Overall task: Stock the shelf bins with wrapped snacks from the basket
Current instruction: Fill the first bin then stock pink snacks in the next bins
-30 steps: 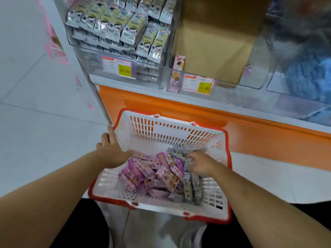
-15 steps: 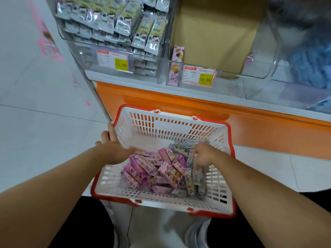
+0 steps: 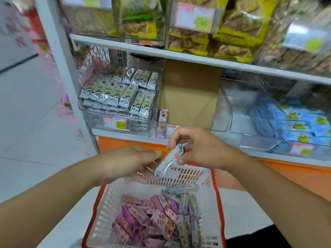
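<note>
Nearest to us sits the white basket (image 3: 211,203) with its red rim, holding a heap of pink wrapped snacks (image 3: 143,217) on its left and middle and a smaller cluster of silver-grey wrapped snacks (image 3: 188,208) along its right side.

Above the basket's far edge, both of our hands meet. Our right hand (image 3: 202,149) pinches the upper end of a single silver wrapped snack (image 3: 170,161), thumb below and curled fingers (image 3: 177,136) above, so the packet hangs tilted with its lower end pointing down toward the basket. Our left hand (image 3: 132,161) is just beside the packet's left side, its fingers extended toward it; we cannot tell whether they touch or grip it, as the packet's lower end covers them.

Beyond the hands runs the orange shelf base (image 3: 129,142). On the lower shelf stand clear bins: the left bin (image 3: 95,120) is stacked with rows of green-and-silver packets (image 3: 121,92) and carries a price tag (image 3: 114,123) on its front; the middle bin (image 3: 223,111) holds a brown cardboard box (image 3: 189,97); the right bin (image 3: 250,140) holds blue packets (image 3: 290,120).

On the upper shelf (image 3: 179,54), farthest away, lie blurred yellow bags of crackers (image 3: 232,33).
</note>
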Demonstrator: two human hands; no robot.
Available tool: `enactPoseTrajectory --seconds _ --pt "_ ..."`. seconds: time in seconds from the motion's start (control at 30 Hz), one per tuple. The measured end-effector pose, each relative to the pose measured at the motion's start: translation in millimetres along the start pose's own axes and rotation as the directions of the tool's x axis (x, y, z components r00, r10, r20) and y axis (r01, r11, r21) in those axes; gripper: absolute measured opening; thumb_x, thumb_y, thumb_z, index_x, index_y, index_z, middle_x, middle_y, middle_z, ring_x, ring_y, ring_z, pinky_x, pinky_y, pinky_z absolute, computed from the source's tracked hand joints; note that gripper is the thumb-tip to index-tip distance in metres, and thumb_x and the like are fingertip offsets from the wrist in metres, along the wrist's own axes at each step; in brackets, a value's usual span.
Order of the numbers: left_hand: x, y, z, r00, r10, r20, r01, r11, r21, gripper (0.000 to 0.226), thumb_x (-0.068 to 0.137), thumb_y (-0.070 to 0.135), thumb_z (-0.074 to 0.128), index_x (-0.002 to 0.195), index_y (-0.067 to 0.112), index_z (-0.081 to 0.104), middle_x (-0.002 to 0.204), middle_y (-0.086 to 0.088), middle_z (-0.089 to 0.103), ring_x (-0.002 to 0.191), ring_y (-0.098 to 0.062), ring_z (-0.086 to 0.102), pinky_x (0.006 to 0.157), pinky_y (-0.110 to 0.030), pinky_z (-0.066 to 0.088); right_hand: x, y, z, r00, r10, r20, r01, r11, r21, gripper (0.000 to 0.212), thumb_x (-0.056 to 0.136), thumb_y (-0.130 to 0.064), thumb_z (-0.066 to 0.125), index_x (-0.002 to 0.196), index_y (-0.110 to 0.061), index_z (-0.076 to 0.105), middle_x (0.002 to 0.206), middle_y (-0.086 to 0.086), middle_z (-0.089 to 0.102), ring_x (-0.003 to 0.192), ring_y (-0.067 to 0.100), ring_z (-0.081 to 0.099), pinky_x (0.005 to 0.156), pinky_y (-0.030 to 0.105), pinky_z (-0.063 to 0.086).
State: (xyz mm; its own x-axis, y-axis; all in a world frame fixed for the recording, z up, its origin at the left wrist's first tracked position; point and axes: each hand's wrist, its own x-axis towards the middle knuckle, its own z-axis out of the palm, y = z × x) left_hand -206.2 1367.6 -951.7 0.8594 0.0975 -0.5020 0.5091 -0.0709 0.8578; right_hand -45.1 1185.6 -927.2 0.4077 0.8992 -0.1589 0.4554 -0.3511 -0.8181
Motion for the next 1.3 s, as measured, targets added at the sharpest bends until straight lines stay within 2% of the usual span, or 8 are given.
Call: enactPoseTrajectory --seconds 0.1,0.43,0.63,0.87,1.0,1.1,1.2,1.3 --pt "-11.6 5.8 -5.4 0.993 0.097 0.071 -0.091 0.993 -0.078 0.031 0.089 0.035 0.076 0.111 0.013 0.078 0.117 -0.019 0.074 0.115 -0.037 0.069 0.090 -0.039 0.060 0.8 -9.0 5.0 0.993 -0.086 -0.086 0.093 0.992 0.085 0.041 0.073 0.020 0.078 0.094 -0.013 0.066 0.113 0.000 0.074 0.109 0.020 0.071 0.095 0.047 0.058" --pt "-7.8 23.3 -16.7 0.932 0.154 -0.329 -0.190 0.979 -0.079 0.026 0.082 0.018 0.087 0.106 0.018 0.076 0.099 0.003 0.079 0.091 -0.019 0.077 0.074 -0.025 0.061 12.5 -8.8 4.8 0.970 -0.141 -0.200 0.099 0.973 -0.209 0.044 0.086 -0.006 0.080 0.113 -0.037 0.065 0.117 -0.020 0.067 0.115 0.006 0.061 0.093 0.036 0.054" --pt "-11.5 21.2 -15.3 0.970 0.140 -0.199 -0.135 0.990 0.039 0.015 0.090 0.027 0.079 0.101 0.017 0.080 0.097 -0.010 0.077 0.088 -0.019 0.073 0.073 -0.025 0.058 17.8 -13.8 11.0 0.939 -0.230 -0.255 0.157 0.948 -0.279 0.045 0.093 -0.003 0.073 0.123 -0.036 0.067 0.129 -0.022 0.064 0.125 -0.001 0.054 0.104 0.022 0.043" --pt "-8.4 12.6 -10.6 0.925 0.106 -0.365 -0.229 0.923 -0.310 0.006 0.087 0.024 0.082 0.083 0.020 0.081 0.083 -0.009 0.070 0.077 -0.017 0.068 0.074 -0.029 0.055 22.9 -31.9 41.4 0.936 -0.184 -0.301 0.112 0.964 -0.241 0.067 0.084 -0.042 0.082 0.140 -0.041 0.047 0.145 -0.027 0.041 0.142 -0.004 0.036 0.114 0.022 0.034" --pt "-6.2 11.7 -15.1 0.910 0.077 -0.406 -0.245 0.892 -0.379 0.044 0.082 0.034 0.086 0.115 0.010 0.071 0.094 -0.011 0.072 0.084 -0.019 0.075 0.073 -0.026 0.059 35.1 -38.8 49.4 0.913 -0.200 -0.355 0.120 0.965 -0.234 0.069 0.078 -0.044 0.088 0.134 -0.043 0.048 0.137 -0.027 0.047 0.132 -0.004 0.045 0.106 0.025 0.042" --pt "-7.9 20.1 -25.7 0.912 0.039 -0.409 -0.216 0.892 -0.397 0.032 0.093 0.043 0.073 0.111 0.017 0.076 0.104 -0.008 0.079 0.092 -0.021 0.077 0.081 -0.035 0.060 51.3 -46.6 43.3 0.907 -0.181 -0.381 0.094 0.967 -0.235 0.071 0.075 -0.040 0.091 0.132 -0.045 0.049 0.126 -0.030 0.050 0.119 -0.007 0.049 0.096 0.020 0.046" --pt "-8.0 24.0 -43.3 0.816 0.024 -0.577 -0.110 0.987 -0.114 0.029 0.100 0.043 0.060 0.126 0.031 0.065 0.129 0.004 0.069 0.109 -0.018 0.068 0.095 -0.040 0.054 80.8 -57.3 28.9 0.893 -0.177 -0.414 0.054 0.955 -0.292 0.070 0.077 -0.045 0.089 0.133 -0.044 0.047 0.124 -0.024 0.052 0.112 0.000 0.054 0.090 0.024 0.046" --pt "-4.1 10.9 -59.0 0.781 0.172 -0.601 0.117 0.904 0.411 0.073 0.099 0.045 0.058 0.161 0.035 0.021 0.166 0.002 0.025 0.148 -0.027 0.033 0.115 -0.045 0.039 117.6 -65.2 14.0 0.912 -0.146 -0.384 -0.015 0.922 -0.386 0.066 0.084 -0.050 0.083 0.136 -0.035 0.044 0.131 -0.012 0.053 0.112 0.014 0.057 0.087 0.034 0.047"
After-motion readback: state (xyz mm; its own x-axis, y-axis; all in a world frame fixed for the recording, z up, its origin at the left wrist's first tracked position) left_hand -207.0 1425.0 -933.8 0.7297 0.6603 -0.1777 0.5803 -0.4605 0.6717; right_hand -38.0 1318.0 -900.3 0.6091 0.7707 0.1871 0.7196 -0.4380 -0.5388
